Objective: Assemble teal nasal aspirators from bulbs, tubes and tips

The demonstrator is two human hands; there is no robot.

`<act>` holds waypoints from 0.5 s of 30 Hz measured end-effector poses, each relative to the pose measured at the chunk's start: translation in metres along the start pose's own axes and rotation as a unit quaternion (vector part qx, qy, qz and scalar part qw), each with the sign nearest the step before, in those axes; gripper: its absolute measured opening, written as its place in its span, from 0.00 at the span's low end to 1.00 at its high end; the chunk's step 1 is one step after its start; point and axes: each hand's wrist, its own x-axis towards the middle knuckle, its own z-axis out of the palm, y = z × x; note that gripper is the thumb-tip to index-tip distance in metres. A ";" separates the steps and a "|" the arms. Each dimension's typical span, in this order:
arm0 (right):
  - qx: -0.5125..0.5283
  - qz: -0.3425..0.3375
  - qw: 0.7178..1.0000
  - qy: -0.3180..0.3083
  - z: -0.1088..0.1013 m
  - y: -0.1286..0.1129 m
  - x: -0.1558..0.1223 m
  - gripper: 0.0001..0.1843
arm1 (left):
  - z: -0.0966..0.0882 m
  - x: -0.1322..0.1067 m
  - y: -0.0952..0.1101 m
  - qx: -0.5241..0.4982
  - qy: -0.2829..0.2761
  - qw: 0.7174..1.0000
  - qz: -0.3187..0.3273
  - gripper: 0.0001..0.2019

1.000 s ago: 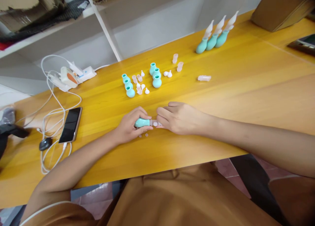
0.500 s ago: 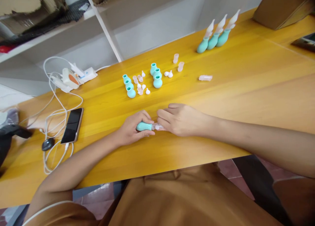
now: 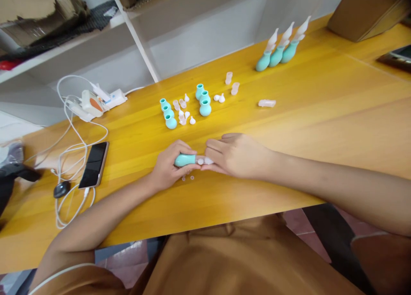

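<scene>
My left hand (image 3: pixel 167 166) is closed round the teal bulb of a nasal aspirator (image 3: pixel 185 160), which lies sideways above the table. A clear connector (image 3: pixel 200 160) with a small round stub sticks out of the bulb's neck to the right. The fingers of my right hand (image 3: pixel 240 156) pinch a whitish nozzle tip (image 3: pixel 208 161) at the connector's far end; part of the tip is hidden by the fingers. Small clear discs (image 3: pixel 192 177) lie on the table just below my left hand.
Teal bulbs (image 3: pixel 204 108) stand in two short rows, with clear connectors (image 3: pixel 235 88) and white tips (image 3: pixel 192 120) nearby. Three assembled aspirators (image 3: pixel 276 56) stand at the back right. A clear tube (image 3: pixel 267 103) lies to the right. Left are a phone (image 3: pixel 94 164) and a power strip (image 3: pixel 115 97).
Both hands have shifted slightly, the left one up and left with the bulb. More of the whitish tip shows at my right fingers, and the small discs have come into view.
</scene>
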 end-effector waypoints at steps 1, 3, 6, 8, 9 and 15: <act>0.030 0.021 0.999 -0.004 -0.003 0.003 0.000 0.33 | -0.001 0.000 -0.001 -0.004 0.020 1.000 -0.007 0.18; 0.107 0.064 0.992 -0.004 -0.007 0.009 0.001 0.35 | -0.002 0.001 -0.002 -0.007 0.047 0.999 -0.021 0.21; 0.231 0.112 0.966 0.033 -0.007 0.014 0.003 0.32 | -0.003 0.002 -0.003 -0.002 0.031 0.999 -0.025 0.24; 0.284 0.140 0.946 0.074 -0.006 0.014 0.006 0.31 | -0.003 0.002 -0.003 0.001 0.005 1.000 -0.021 0.24; 0.297 0.155 0.938 0.093 -0.007 0.014 0.007 0.31 | -0.003 0.002 -0.004 -0.002 -0.005 1.000 -0.019 0.26; 0.188 0.240 0.944 0.127 -0.034 0.044 0.014 0.34 | -0.001 0.001 -0.009 -0.044 -0.010 0.997 -0.055 0.31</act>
